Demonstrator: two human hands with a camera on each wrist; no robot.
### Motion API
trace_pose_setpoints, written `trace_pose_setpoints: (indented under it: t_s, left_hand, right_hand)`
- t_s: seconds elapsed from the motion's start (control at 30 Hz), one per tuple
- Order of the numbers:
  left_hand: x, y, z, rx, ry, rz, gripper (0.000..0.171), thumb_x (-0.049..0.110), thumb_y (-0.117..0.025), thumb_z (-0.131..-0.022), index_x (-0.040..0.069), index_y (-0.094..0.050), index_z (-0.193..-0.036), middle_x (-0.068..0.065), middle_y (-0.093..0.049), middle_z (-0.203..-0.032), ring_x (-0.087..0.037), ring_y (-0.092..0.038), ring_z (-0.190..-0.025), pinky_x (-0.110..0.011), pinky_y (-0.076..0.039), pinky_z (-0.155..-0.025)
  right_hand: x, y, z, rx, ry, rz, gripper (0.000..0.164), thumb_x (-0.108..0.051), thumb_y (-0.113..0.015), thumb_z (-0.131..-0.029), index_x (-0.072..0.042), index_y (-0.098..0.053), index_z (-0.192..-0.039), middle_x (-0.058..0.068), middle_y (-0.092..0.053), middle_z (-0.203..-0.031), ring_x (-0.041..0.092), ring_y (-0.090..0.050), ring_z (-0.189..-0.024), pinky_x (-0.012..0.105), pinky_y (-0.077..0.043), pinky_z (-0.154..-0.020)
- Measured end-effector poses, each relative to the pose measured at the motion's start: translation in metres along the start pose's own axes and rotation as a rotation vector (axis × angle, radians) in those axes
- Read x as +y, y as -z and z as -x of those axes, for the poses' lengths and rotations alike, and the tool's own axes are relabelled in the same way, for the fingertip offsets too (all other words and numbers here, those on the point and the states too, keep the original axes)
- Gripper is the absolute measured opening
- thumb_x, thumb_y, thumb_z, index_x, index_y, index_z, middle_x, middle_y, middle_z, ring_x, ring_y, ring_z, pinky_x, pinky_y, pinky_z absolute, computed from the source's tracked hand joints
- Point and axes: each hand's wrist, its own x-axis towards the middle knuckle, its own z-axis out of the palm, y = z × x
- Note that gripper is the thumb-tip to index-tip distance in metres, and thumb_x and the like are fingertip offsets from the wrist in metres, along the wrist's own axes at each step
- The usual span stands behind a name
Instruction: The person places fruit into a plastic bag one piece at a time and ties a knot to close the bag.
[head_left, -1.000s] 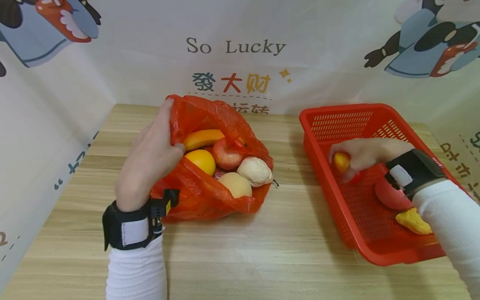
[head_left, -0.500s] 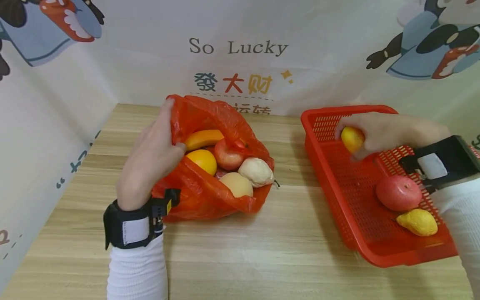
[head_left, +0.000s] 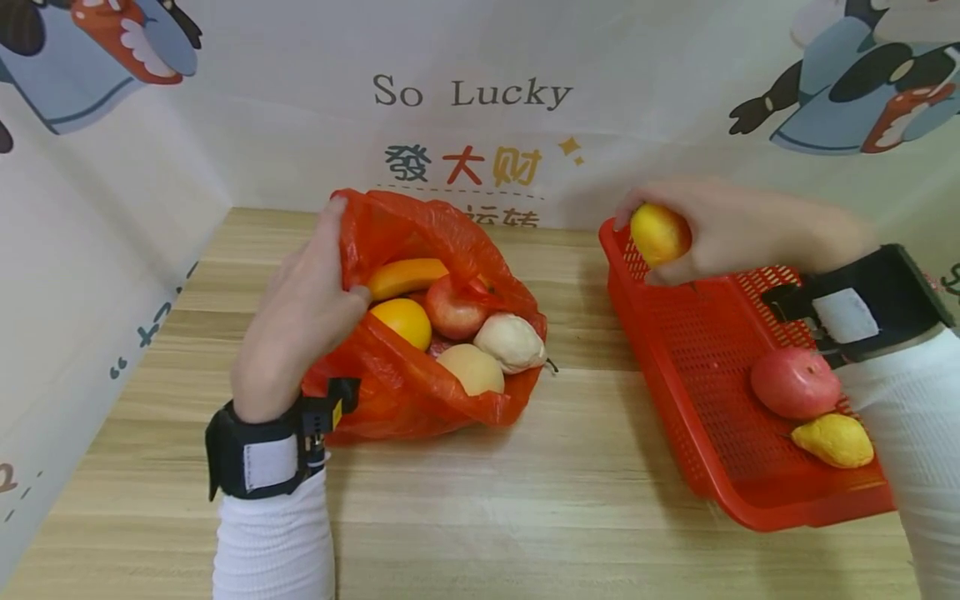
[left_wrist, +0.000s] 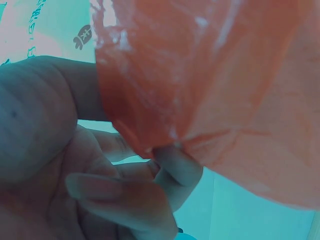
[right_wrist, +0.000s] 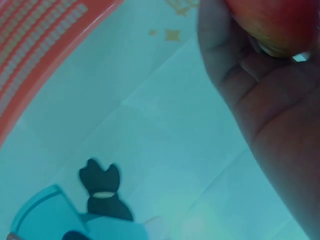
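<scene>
My left hand (head_left: 300, 312) grips the rim of a red plastic bag (head_left: 397, 392) and holds its mouth wide. In the left wrist view the bag's edge (left_wrist: 145, 100) runs between the curled fingers. Inside lie a banana (head_left: 407, 278), an orange (head_left: 405, 323), a red round fruit (head_left: 455, 308), a pale round fruit (head_left: 471, 369) and a whitish lumpy one (head_left: 512, 342). My right hand (head_left: 738, 229) holds a yellow-and-red fruit (head_left: 660, 235) above the far left rim of a red basket (head_left: 660, 400). In the right wrist view that fruit's red side (right_wrist: 280, 22) shows.
A pinkish-red round fruit (head_left: 795, 382) and a yellow pear (head_left: 834, 442) lie in the basket's right part. Bag and basket stand apart on a wooden table (head_left: 525, 508). A printed white backdrop (head_left: 480, 50) rises behind and at both sides.
My right hand has lifted the yellow-and-red fruit up from the basket floor and moved it back and left to the rim. The left hand and bag have stayed still.
</scene>
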Motion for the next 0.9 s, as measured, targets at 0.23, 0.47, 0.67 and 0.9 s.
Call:
trace_pose_setpoints:
  t_s: [0.23,0.47,0.67,0.9]
  left_hand:
    - [0.000,0.000,0.001,-0.009,0.006,-0.002,0.091,0.005,-0.051,-0.090,0.022,0.006,-0.159,-0.022,-0.044,-0.147,-0.040,-0.054,-0.106,-0.058,-0.053,-0.090]
    - [0.001,0.000,0.001,-0.016,0.014,0.005,0.091,0.005,-0.053,-0.091,0.022,0.006,-0.159,-0.022,-0.043,-0.149,-0.041,-0.054,-0.108,-0.059,-0.053,-0.092]
    - [0.000,0.000,0.000,-0.008,0.014,0.001,0.091,0.005,-0.053,-0.091,0.023,0.005,-0.159,-0.022,-0.043,-0.147,-0.040,-0.053,-0.109,-0.061,-0.052,-0.092]
    - [0.000,-0.001,0.000,-0.008,0.007,-0.003,0.091,0.005,-0.053,-0.091,0.022,0.004,-0.159,-0.022,-0.044,-0.146,-0.041,-0.053,-0.108,-0.060,-0.053,-0.091]
  right_hand:
    - [-0.031,0.003,-0.018,0.048,0.082,-0.007,0.054,-0.015,-0.077,-0.078,-0.017,-0.053,-0.126,0.005,-0.058,-0.119,0.022,-0.052,-0.099,0.037,-0.044,-0.081]
    - [-0.055,0.000,-0.038,0.016,0.136,0.002,0.058,-0.019,-0.077,-0.078,-0.016,-0.051,-0.130,0.002,-0.055,-0.124,0.021,-0.052,-0.101,0.035,-0.046,-0.084]
    - [-0.071,-0.004,-0.055,-0.035,0.182,-0.022,0.057,-0.019,-0.074,-0.080,-0.017,-0.049,-0.131,0.004,-0.053,-0.125,0.021,-0.050,-0.103,0.035,-0.046,-0.085]
    - [-0.085,-0.009,-0.070,-0.043,0.244,-0.021,0.060,-0.021,-0.076,-0.079,-0.014,-0.047,-0.131,0.003,-0.053,-0.122,0.018,-0.050,-0.105,0.032,-0.048,-0.088]
